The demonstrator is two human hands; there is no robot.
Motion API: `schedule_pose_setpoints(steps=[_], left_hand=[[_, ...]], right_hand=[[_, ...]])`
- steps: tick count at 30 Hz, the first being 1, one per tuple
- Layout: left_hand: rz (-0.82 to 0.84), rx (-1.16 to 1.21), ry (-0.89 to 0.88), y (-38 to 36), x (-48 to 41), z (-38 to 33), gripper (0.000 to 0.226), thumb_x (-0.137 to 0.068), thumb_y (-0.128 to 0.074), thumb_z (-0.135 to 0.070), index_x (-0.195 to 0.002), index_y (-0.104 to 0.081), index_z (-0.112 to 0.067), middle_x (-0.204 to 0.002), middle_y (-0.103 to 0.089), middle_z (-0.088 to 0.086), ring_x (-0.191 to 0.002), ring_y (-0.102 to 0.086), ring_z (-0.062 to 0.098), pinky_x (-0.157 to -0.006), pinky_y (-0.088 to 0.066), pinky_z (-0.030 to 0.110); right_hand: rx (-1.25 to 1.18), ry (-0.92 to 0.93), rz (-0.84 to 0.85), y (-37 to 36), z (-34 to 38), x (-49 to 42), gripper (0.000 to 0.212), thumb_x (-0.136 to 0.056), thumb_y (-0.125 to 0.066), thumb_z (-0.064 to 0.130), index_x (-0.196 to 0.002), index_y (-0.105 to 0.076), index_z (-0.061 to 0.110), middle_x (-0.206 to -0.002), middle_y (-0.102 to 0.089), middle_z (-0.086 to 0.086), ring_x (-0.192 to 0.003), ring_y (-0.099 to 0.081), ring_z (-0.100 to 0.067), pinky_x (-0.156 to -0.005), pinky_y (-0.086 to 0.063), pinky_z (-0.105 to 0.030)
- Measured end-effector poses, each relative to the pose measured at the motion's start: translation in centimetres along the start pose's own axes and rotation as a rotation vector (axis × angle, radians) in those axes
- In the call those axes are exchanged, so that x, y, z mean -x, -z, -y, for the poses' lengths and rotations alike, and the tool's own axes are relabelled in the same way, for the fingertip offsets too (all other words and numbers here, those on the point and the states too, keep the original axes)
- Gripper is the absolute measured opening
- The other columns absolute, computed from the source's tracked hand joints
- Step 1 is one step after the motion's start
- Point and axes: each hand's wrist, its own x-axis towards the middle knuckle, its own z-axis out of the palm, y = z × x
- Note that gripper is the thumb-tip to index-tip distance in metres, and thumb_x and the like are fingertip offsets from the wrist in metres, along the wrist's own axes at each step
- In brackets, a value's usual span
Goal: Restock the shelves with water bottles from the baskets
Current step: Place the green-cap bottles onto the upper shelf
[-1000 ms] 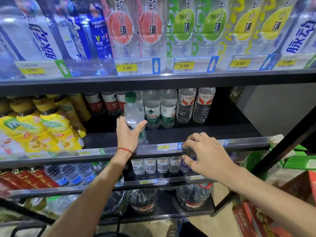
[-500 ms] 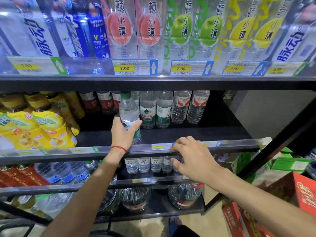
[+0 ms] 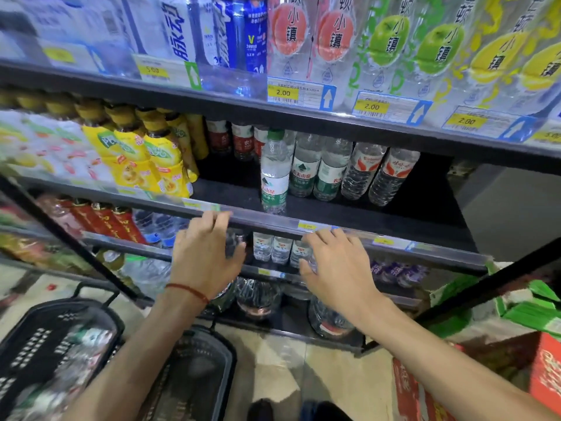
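A clear water bottle [image 3: 274, 174] with a green cap and green label stands alone near the front of the middle shelf [image 3: 334, 217]. Behind it a row of similar green-label water bottles [image 3: 318, 174] lines the back. My left hand [image 3: 206, 256] hangs empty just below the shelf's front rail, fingers relaxed. My right hand [image 3: 337, 265] is also empty, fingers spread, in front of the rail to the right. Two black baskets sit on the floor at lower left: one [image 3: 45, 344] holds several bottles, the other [image 3: 206, 375] looks dark inside.
Yellow tea bottles [image 3: 145, 156] fill the shelf's left part. Red-white label bottles [image 3: 379, 174] stand right of the green ones. The top shelf holds tall flavoured-water bottles [image 3: 334, 41]. Small bottles [image 3: 273, 247] sit one shelf down. Red cartons [image 3: 540, 375] and green packs [image 3: 531, 311] lie at right.
My left hand let go of the green-cap bottle and drew back below the shelf rail. The right hand lifted off the rail. The view swung left and down, bringing the baskets in.
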Motion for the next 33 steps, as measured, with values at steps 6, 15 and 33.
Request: schedule_pose_setpoints(steps=[6, 15, 33], left_hand=[[0.057, -0.211, 0.039, 1.6, 10.2, 0.0, 0.054, -0.087, -0.052, -0.057, -0.125, -0.058, -0.020, -0.111, -0.059, 0.002, -0.100, -0.056, 0.029, -0.082, -0.045, 0.044], [0.203, -0.275, 0.385, 3.2, 29.3, -1.9, 0.061, -0.087, -0.046, -0.064, -0.128, -0.061, -0.021, -0.123, -0.061, 0.004, -0.109, -0.058, 0.031, -0.085, -0.050, 0.045], [0.158, -0.164, 0.697, 11.3, 54.9, 14.2, 0.069, -0.085, -0.050, -0.064, -0.136, -0.059, -0.019, -0.129, -0.061, 0.005, -0.110, -0.060, 0.031, -0.077, -0.053, 0.042]], right_hand=[[-0.030, 0.208, 0.010, -1.4, 2.6, 3.2, 0.046, -0.094, -0.043, 0.052, -0.110, -0.073, 0.021, -0.102, -0.067, 0.001, -0.102, -0.062, -0.027, -0.090, -0.048, -0.043], [-0.115, 0.559, 0.152, -4.6, 7.1, 12.4, 0.049, -0.090, -0.040, 0.058, -0.109, -0.068, 0.022, -0.112, -0.066, -0.002, -0.112, -0.059, -0.030, -0.097, -0.044, -0.046], [-0.131, 0.916, 0.182, -6.7, 34.8, 28.7, 0.051, -0.091, -0.046, 0.061, -0.113, -0.068, 0.020, -0.114, -0.065, -0.001, -0.114, -0.059, -0.025, -0.099, -0.047, -0.044]])
